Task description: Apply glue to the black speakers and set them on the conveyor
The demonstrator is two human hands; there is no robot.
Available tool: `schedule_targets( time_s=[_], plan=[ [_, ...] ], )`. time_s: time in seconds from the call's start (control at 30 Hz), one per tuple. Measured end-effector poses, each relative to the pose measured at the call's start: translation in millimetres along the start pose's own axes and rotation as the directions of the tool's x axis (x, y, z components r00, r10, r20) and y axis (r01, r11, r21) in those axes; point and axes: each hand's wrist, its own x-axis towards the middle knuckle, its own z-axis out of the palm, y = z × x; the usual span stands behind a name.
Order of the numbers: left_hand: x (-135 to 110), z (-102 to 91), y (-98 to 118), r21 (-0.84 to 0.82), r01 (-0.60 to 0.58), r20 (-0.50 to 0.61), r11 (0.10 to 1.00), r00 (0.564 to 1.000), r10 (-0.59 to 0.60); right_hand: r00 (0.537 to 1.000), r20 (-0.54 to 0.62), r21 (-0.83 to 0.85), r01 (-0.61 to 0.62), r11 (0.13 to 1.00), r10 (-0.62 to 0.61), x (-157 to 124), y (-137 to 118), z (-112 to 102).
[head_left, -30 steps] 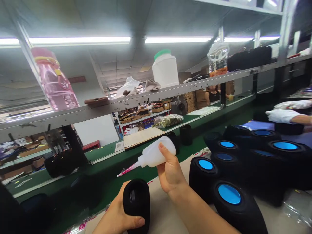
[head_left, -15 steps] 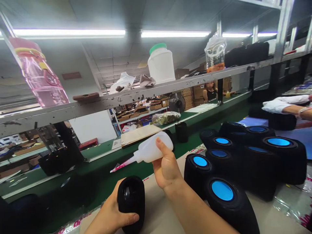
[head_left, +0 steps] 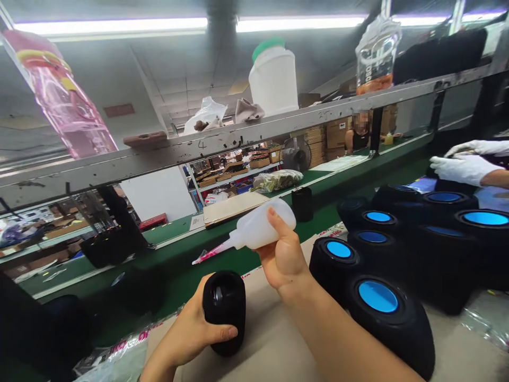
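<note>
My left hand (head_left: 199, 329) is wrapped around a black speaker housing (head_left: 225, 313) with a glossy, recessed end turned up toward me. Its thumb presses on the near side. In my right hand (head_left: 284, 249) is a white squeeze bottle (head_left: 258, 225), tipped so that its narrow nozzle points down to the left. The nozzle looks pink and its tip hangs above and left of the housing, apart from it. To the right of my forearm stand several black speakers with blue round centres, the nearest one (head_left: 392, 318) close to my right arm.
Cardboard (head_left: 262, 323) covers the work surface beside a green conveyor belt (head_left: 175, 286). A metal shelf rail (head_left: 222, 135) crosses ahead, carrying a pink bottle (head_left: 69, 101) and a white jar (head_left: 274, 79). A co-worker's gloved hands (head_left: 465, 164) are at the right.
The view has shifted, so the shelf sits higher and most things lie farther right. Both hands keep their holds. The co-worker's gloved hands have come closer together over a dark item.
</note>
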Motion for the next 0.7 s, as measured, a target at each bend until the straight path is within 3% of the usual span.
schedule_targets(
  time_s=[0.7],
  plan=[
    [0.0, 0.7, 2.0, -0.015, -0.034, 0.002, 0.999, 0.999, 0.034, 0.999, -0.029, -0.160, -0.046, 0.986, 0.042, -2.0, 5.0, 0.3]
  ],
)
